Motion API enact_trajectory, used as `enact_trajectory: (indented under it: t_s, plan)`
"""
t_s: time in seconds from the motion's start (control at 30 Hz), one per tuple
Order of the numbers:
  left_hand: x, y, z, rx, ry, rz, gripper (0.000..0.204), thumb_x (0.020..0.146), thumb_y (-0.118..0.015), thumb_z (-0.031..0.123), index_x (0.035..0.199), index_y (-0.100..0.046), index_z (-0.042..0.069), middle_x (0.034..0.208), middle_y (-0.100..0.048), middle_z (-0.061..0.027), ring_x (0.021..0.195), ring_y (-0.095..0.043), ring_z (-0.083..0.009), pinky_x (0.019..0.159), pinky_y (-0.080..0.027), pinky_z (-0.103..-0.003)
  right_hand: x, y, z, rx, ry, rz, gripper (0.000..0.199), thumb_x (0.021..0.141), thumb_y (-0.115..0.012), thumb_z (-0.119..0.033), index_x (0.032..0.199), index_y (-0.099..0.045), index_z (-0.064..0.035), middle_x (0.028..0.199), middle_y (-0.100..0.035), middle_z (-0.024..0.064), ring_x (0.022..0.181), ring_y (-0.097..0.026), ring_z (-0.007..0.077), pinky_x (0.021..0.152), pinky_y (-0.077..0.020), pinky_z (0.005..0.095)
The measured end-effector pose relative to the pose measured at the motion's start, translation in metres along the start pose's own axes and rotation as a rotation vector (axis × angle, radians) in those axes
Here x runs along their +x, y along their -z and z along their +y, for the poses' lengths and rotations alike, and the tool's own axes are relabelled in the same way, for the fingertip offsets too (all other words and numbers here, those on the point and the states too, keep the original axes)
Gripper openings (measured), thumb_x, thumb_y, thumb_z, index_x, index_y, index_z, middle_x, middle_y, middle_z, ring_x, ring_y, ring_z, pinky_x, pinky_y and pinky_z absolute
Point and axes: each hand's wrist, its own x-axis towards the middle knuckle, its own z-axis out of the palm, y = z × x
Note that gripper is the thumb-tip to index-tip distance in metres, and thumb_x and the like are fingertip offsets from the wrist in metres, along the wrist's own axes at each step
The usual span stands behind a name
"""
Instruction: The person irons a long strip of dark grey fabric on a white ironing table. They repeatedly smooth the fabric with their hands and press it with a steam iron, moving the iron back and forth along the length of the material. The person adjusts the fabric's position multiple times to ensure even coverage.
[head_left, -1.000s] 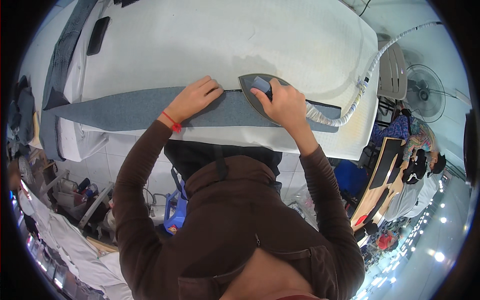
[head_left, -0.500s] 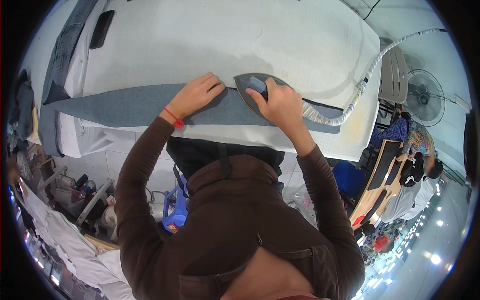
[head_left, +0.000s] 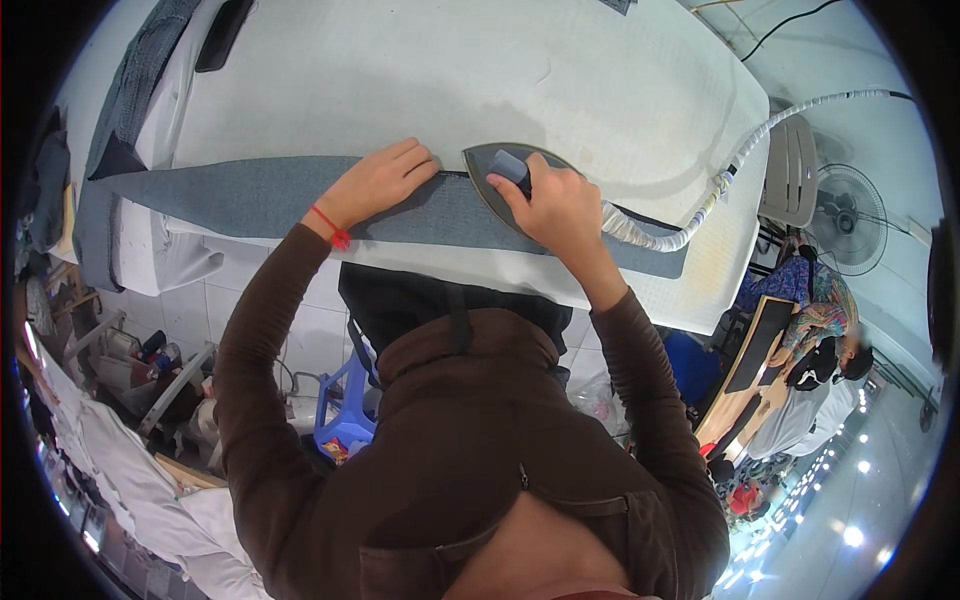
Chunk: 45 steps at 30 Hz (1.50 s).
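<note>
A long grey-blue denim-like fabric strip (head_left: 270, 200) lies along the near side of the white padded ironing table (head_left: 330, 90). My left hand (head_left: 378, 183) rests on the strip, its fingers bent together over the far edge, where a dark line shows. The fingertips are partly hidden. Just to the right, my right hand (head_left: 560, 210) grips the handle of an iron (head_left: 482, 165). The iron sits flat across the strip and the table cover, its pointed tip toward my left hand. From its back a white-wrapped hose (head_left: 655, 240) curves off to the right.
A black phone (head_left: 222, 35) lies at the far left, near more grey fabric (head_left: 140, 90) hanging over the table's edge. To the right stand a chair (head_left: 790, 170) and a fan (head_left: 848, 218). Another person (head_left: 825, 315) works at a wooden table. A blue stool (head_left: 347, 405) is below.
My left hand has slid slightly left along the fabric edge, away from the iron. The iron has barely moved in my right hand. The whole view has shifted a little.
</note>
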Motion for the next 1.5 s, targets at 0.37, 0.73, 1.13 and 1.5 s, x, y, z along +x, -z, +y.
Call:
enact_trajectory:
  t_s: [0.37, 0.73, 1.13, 1.5]
  plan:
    - [-0.013, 0.006, -0.011, -0.035, 0.03, 0.041, 0.032, 0.094, -0.074, 0.008, 0.125, -0.071, 0.003, 0.12, -0.066, -0.0084, 0.112, -0.068, -0.027, 0.093, -0.063, -0.04, 0.006, -0.006, -0.011, -0.002, 0.064, 0.095, 0.062, 0.101, -0.08, -0.063, 0.078, -0.064, -0.0084, 0.055, -0.064, 0.0115, 0.045, -0.066, 0.0335, 0.045, -0.0523, 0.0446]
    - [-0.029, 0.027, -0.02, 0.065, 0.122, 0.022, 0.018, 0.097, -0.074, 0.011, 0.113, -0.066, 0.007, 0.107, -0.064, -0.0081, 0.102, -0.072, -0.0275, 0.086, -0.062, -0.042, 0.021, -0.012, -0.023, -0.024, 0.11, 0.081, 0.06, 0.1, -0.081, -0.063, 0.079, -0.064, -0.0088, 0.055, -0.063, 0.011, 0.045, -0.065, 0.0338, 0.045, -0.0519, 0.0449]
    - [-0.042, 0.034, -0.027, -0.091, 0.332, 0.073, 0.022, 0.099, -0.082, 0.02, 0.115, -0.069, 0.012, 0.111, -0.068, -0.0046, 0.096, -0.072, -0.0273, 0.086, -0.057, -0.043, 0.023, -0.013, -0.032, 0.008, 0.139, 0.088, 0.06, 0.099, -0.083, -0.061, 0.078, -0.062, -0.0088, 0.055, -0.062, 0.0111, 0.046, -0.063, 0.0346, 0.046, -0.0515, 0.0455]
    - [-0.05, 0.031, -0.03, 0.023, 0.112, 0.098, 0.018, 0.095, -0.077, 0.012, 0.113, -0.073, 0.014, 0.11, -0.071, -0.0014, 0.105, -0.068, -0.0228, 0.102, -0.049, -0.04, 0.027, -0.012, -0.039, 0.034, 0.105, 0.027, 0.058, 0.1, -0.083, -0.06, 0.08, -0.064, -0.008, 0.059, -0.065, 0.0138, 0.051, -0.066, 0.0381, 0.048, -0.053, 0.0475]
